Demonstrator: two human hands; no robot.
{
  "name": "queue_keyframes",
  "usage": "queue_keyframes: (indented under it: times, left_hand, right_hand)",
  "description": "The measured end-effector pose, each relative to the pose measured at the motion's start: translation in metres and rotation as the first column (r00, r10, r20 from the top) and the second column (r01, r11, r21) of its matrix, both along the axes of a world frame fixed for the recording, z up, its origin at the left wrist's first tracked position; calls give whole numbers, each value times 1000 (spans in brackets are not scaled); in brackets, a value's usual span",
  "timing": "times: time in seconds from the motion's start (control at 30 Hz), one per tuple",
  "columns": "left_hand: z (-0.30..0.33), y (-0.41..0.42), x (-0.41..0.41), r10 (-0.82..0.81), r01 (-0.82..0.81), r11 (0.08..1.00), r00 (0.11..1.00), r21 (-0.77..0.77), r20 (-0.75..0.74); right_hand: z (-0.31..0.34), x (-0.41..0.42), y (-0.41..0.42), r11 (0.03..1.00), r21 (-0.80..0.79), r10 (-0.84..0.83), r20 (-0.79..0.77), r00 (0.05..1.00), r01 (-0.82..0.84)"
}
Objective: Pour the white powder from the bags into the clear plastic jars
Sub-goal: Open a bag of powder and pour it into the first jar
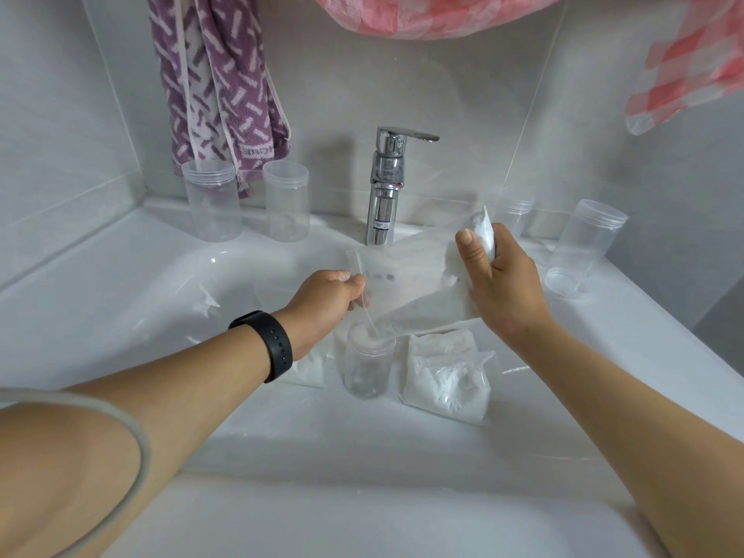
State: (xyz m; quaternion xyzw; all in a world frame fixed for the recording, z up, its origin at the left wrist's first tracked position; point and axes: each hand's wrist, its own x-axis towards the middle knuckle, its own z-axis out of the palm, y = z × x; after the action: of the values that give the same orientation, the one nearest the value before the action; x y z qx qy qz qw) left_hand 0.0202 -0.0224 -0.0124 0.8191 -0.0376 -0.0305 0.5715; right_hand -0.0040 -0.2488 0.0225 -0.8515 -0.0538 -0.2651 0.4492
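Porcelain sink (120,300), glossy white with a rounded basin, spans the view beneath both hands. Purple towel (219,86), textured with pale dashes, hangs on the tiled wall well beyond the left hand (322,306); pink checked cloth (422,14) is cut off by the top edge. Chrome tap (384,187), cylindrical and mirror-bright, stands beyond and between the two hands. Clear plastic bag (418,287), thin and crinkled, stretches between the hands and slopes down toward the left hand, with white powder (437,306) gathered along its lower fold. The left hand's fingers (354,281) pinch the bag's open end; the right hand (503,283) has its fingers curled around the raised end, thumb upright. Open jar (368,362), a transparent cylinder, stands upright in the basin directly below the left fingers, the bag's mouth at its rim; its contents are hard to make out. Second bag of powder (447,376) lies flat just right of this jar, below the right hand; a third bag (306,370) is mostly hidden under the left wrist. Two lidded empty jars (213,203) (286,203) stand on the ledge beyond the left hand. Another jar (587,239) leans right of the right fingers, a loose lid (565,283) beside it; one more jar (517,217) behind the bag is blurred. Black band (269,344) circles the left wrist.
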Motion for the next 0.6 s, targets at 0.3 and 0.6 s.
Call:
queue_keyframes:
  times: [0.3, 0.6]
  left_hand:
    - [2, -1, -3, -4, 4, 1000, 1000, -7, 2]
    - [1, 0, -3, -9, 9, 1000, 1000, 17, -5]
  right_hand:
    - [1, -1, 0, 1000, 2, -1, -4, 1000, 1]
    - [1, 0, 0, 1000, -22, -13, -12, 1000, 12]
